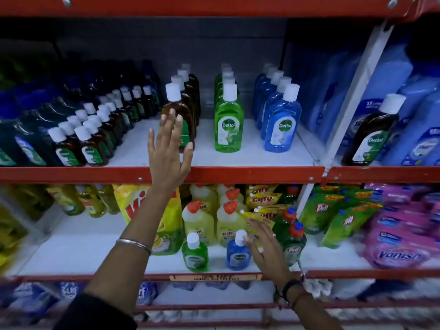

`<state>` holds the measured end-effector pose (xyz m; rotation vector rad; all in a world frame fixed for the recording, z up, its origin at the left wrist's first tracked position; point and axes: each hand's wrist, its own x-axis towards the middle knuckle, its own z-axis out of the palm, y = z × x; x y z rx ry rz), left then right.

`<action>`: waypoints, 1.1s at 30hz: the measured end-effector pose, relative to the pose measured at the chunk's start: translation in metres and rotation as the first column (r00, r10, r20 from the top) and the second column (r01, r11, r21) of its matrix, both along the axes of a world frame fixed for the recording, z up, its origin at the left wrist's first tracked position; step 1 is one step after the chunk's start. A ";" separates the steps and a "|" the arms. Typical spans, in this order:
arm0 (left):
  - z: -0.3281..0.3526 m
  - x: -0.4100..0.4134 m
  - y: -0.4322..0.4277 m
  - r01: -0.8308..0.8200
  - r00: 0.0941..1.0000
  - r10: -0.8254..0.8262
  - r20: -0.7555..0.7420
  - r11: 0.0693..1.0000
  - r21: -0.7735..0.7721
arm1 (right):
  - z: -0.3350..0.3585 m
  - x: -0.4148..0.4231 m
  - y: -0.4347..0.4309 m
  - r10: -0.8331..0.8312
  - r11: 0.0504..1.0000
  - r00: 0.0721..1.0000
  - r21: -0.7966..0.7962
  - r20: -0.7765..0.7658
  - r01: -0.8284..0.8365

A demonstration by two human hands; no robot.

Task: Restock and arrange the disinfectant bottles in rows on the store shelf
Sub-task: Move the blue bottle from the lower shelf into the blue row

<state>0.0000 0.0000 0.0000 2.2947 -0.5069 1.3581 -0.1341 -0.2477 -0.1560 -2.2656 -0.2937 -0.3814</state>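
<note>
Left hand [169,148]: raised to the upper white shelf [273,156], fingers spread and released, palm against the front brown plastic disinfectant bottle with white cap [177,110]; I see no wrap around it, so I log it as steadying, not gripping.

Right hand [266,248]: down at the lower shelf [95,248], fingers loosely spread at the neck of a small blue disinfectant bottle with white cap [238,253]; touching or just short of touching, I cannot tell, and no closed grip shows.

Stock, upper shelf: brown row behind the left hand; green bottle row [228,120] and blue bottle row [282,122] in file to its right; smaller dark bottles [90,144] to its left. One stray brown bottle [371,136] stands in the next bay among pale blue jugs [423,129].

Stock, lower shelf: small green disinfectant bottle [195,256] just beside the blue one, both at the front edge, ahead of yellow cleaner bottles with orange caps [226,222].

Risks, as I judge them:
- A push from the flat left palm could tip the front brown bottle back into its file and knock the row down.
- The small blue bottle stands near the shelf lip; a glancing right hand could send it over the edge or into its green neighbour.
- Attention is split across two shelves; either reach may go unwatched.
- The stray brown bottle could be overlooked.
</note>
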 end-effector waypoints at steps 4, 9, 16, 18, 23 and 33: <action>-0.008 0.009 0.009 -0.129 0.989 0.130 -0.065 0.991 0.022 | -0.020 0.007 0.000 0.079 0.995 0.952 0.077 -0.295 -0.059; -0.013 0.015 0.011 -0.143 0.989 0.145 -0.018 0.986 0.083 | -0.027 0.019 0.001 0.123 0.973 0.920 0.226 -0.372 -0.039; -0.014 0.014 0.011 -0.163 0.985 0.167 -0.035 0.983 0.086 | 0.002 0.028 0.002 0.124 0.929 0.950 0.370 -0.288 -0.009; -0.013 0.014 0.010 -0.168 0.984 0.172 -0.039 0.982 0.082 | 0.023 0.031 0.001 0.114 0.909 0.968 0.416 -0.224 -0.011; -0.012 0.013 0.011 -0.164 0.984 0.169 -0.060 0.983 0.085 | 0.094 0.037 -0.002 0.118 0.863 0.993 0.496 -0.023 -0.091; -0.011 0.012 0.011 -0.154 0.982 0.164 -0.092 0.983 0.098 | 0.219 0.053 -0.018 -0.086 0.776 0.928 0.609 0.363 -0.166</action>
